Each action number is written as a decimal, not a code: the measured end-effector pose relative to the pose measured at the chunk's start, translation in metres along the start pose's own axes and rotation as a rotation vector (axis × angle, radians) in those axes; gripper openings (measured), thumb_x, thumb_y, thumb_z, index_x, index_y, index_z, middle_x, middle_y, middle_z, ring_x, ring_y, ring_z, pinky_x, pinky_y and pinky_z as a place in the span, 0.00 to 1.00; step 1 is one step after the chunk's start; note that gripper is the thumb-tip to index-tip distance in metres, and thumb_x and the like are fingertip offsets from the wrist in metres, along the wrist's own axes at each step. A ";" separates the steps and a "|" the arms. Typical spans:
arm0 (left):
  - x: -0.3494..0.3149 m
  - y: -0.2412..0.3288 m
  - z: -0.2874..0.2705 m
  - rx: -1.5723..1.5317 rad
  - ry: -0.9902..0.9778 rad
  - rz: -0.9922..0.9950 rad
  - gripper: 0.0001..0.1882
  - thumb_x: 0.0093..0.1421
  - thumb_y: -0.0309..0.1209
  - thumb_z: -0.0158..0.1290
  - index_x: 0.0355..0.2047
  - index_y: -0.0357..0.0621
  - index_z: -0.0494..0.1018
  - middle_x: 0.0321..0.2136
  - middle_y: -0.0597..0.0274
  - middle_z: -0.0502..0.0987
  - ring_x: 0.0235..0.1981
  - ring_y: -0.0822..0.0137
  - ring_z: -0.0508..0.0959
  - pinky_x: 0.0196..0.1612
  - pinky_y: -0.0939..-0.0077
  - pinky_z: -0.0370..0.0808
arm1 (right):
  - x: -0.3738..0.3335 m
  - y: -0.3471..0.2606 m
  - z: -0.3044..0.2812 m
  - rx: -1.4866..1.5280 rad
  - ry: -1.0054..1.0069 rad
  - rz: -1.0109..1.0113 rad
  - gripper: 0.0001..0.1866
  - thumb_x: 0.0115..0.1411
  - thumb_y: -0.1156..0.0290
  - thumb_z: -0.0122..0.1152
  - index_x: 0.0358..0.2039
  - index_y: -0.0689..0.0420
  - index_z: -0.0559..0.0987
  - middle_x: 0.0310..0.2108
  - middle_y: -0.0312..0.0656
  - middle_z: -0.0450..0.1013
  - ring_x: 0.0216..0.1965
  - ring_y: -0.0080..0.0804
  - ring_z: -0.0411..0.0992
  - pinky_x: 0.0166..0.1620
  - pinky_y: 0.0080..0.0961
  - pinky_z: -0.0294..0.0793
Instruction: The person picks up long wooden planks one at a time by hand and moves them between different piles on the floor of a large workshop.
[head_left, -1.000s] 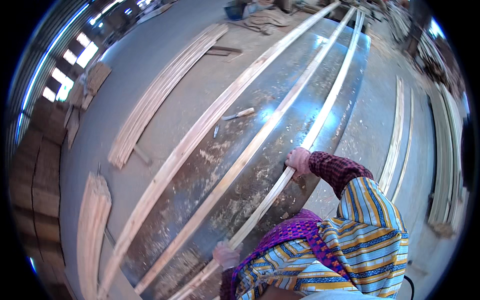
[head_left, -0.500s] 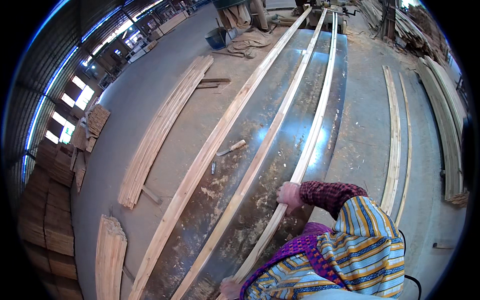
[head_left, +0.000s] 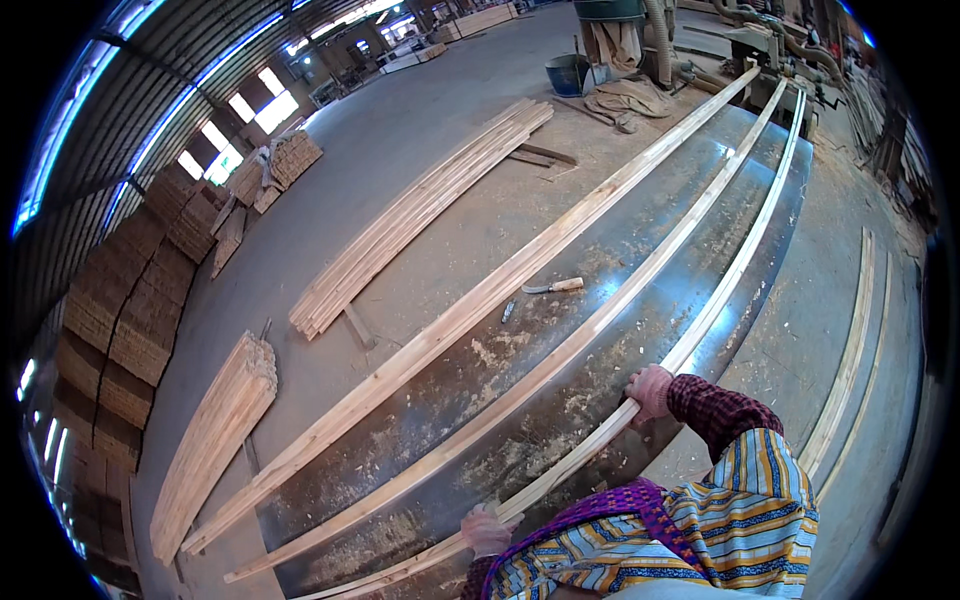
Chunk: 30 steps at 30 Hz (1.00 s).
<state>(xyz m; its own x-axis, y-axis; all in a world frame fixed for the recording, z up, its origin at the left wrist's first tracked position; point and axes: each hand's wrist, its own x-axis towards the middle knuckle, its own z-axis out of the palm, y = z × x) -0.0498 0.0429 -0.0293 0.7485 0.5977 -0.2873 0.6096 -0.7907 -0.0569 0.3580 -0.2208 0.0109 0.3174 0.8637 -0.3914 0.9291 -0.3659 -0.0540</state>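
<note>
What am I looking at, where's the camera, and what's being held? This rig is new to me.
There's no robot, only a person; the left of two fisheye cameras worn on their head looks down, so straight edges look bent. The right hand grips the rightmost wooden strip on the dark, shiny table; the left hand is on it nearer the body, its grip less clear. To its left lie a middle strip, a left strip, a curved-blade knife and wood shavings.

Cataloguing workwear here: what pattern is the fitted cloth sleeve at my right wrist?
The fitted cloth sleeve is dark red-and-black checked, clearest in the head view.
</note>
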 end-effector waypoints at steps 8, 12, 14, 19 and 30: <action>0.001 0.006 0.003 -0.072 0.118 0.027 0.42 0.47 0.71 0.60 0.54 0.58 0.81 0.46 0.61 0.79 0.50 0.56 0.77 0.53 0.59 0.73 | 0.004 0.004 -0.027 0.516 -0.036 0.369 0.30 0.60 0.37 0.57 0.45 0.51 0.86 0.41 0.48 0.83 0.47 0.49 0.80 0.51 0.43 0.78; -0.006 0.003 -0.005 -0.106 0.080 0.020 0.43 0.46 0.71 0.61 0.54 0.56 0.80 0.47 0.60 0.79 0.50 0.55 0.77 0.53 0.60 0.72 | 0.017 -0.017 -0.021 0.428 0.033 0.488 0.26 0.62 0.42 0.54 0.41 0.51 0.88 0.39 0.48 0.83 0.46 0.48 0.80 0.52 0.42 0.78; -0.001 0.004 -0.002 -0.001 -0.033 -0.028 0.44 0.45 0.70 0.63 0.56 0.56 0.78 0.48 0.60 0.78 0.51 0.55 0.77 0.54 0.60 0.72 | 0.016 -0.023 -0.025 0.424 0.070 0.524 0.26 0.61 0.43 0.54 0.39 0.53 0.87 0.38 0.49 0.83 0.45 0.49 0.80 0.50 0.43 0.78; 0.003 0.003 0.001 -0.075 0.031 0.015 0.46 0.44 0.72 0.63 0.55 0.55 0.78 0.48 0.58 0.78 0.51 0.54 0.76 0.56 0.58 0.71 | 0.012 -0.016 -0.020 0.407 0.049 0.531 0.26 0.62 0.43 0.55 0.41 0.52 0.87 0.39 0.48 0.83 0.46 0.50 0.80 0.51 0.45 0.77; 0.002 0.004 -0.010 -0.033 0.118 0.024 0.43 0.43 0.73 0.61 0.47 0.53 0.82 0.39 0.55 0.81 0.44 0.51 0.80 0.50 0.58 0.76 | 0.018 -0.014 -0.026 0.498 0.075 0.528 0.23 0.62 0.46 0.57 0.44 0.49 0.86 0.43 0.46 0.82 0.50 0.48 0.79 0.53 0.44 0.76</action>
<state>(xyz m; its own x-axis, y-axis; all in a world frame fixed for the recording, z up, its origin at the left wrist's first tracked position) -0.0436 0.0421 -0.0202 0.7876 0.5913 -0.1734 0.5975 -0.8016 -0.0193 0.3560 -0.1912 0.0284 0.7280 0.5432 -0.4182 0.4574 -0.8393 -0.2940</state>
